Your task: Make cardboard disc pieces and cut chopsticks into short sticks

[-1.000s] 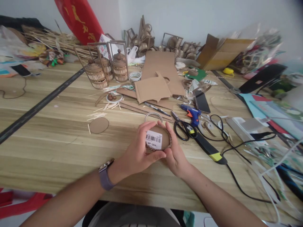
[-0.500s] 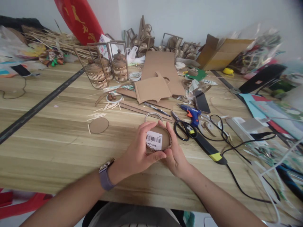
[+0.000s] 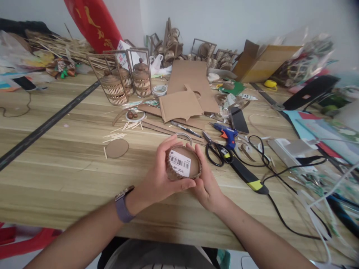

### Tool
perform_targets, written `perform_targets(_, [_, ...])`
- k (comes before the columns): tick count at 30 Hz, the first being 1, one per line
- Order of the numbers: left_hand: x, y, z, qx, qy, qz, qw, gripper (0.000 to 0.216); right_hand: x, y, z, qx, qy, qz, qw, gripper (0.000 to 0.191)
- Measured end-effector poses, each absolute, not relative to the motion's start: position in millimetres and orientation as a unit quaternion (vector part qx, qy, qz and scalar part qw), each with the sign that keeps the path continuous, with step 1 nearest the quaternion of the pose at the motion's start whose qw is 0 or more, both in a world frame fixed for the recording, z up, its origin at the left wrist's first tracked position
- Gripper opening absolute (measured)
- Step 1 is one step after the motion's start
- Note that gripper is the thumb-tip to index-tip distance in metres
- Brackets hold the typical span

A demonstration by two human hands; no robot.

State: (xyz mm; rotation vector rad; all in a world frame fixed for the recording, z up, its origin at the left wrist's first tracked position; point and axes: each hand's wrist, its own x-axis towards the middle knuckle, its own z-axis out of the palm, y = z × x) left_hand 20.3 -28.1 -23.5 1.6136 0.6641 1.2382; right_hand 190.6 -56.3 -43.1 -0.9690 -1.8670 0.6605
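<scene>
Both my hands hold a round brown cardboard disc (image 3: 193, 166) with a corrugated rim and a white barcode label, just above the wooden table (image 3: 61, 175). My left hand (image 3: 159, 175) wraps its fingers round the disc's left and near edge; a watch sits on that wrist. My right hand (image 3: 206, 181) grips the right edge, thumb along the rim. A thin ring (image 3: 182, 135) lies on the table just behind the disc.
Black scissors (image 3: 214, 152), a blue glue gun (image 3: 227, 134) with its cable, and a black-yellow knife (image 3: 248, 177) lie to the right. A cardboard circle (image 3: 117, 148) and loose sticks lie to the left. Cardboard sheets (image 3: 182, 104), wooden lantern models (image 3: 123, 84) and a phone (image 3: 239, 119) sit further back.
The disc has been turned and tilted between my hands, so its label now slants and more of the corrugated rim shows. My left fingers shifted slightly upward.
</scene>
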Motion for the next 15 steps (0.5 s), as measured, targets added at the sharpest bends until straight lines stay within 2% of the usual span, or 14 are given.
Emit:
perform_targets(2, [19.3,-25.0,-20.5,0.598,0.266,0.531,0.537,0.08,190.3,-57.0,-38.0,-0.388,-0.773,0.249,0.435,0.073])
perform_targets(4, [18.7,-21.1,-18.3,0.524,0.243,0.546,0.606,0.065,190.6,-56.7,-33.8,-0.384,-0.79,0.224,0.422,0.064])
perform_targets(8, [19.5,-16.2,-15.8,0.384,0.218,0.505,0.742,0.038,191.8,-54.7,-29.1,-0.392,-0.805,0.132,0.425,0.044])
perform_targets(15, [23.6,-22.0,-9.3,0.286,0.204,0.453,0.819,0.043,189.5,-58.2,-23.0,-0.38,-0.806,0.001,0.454,0.022])
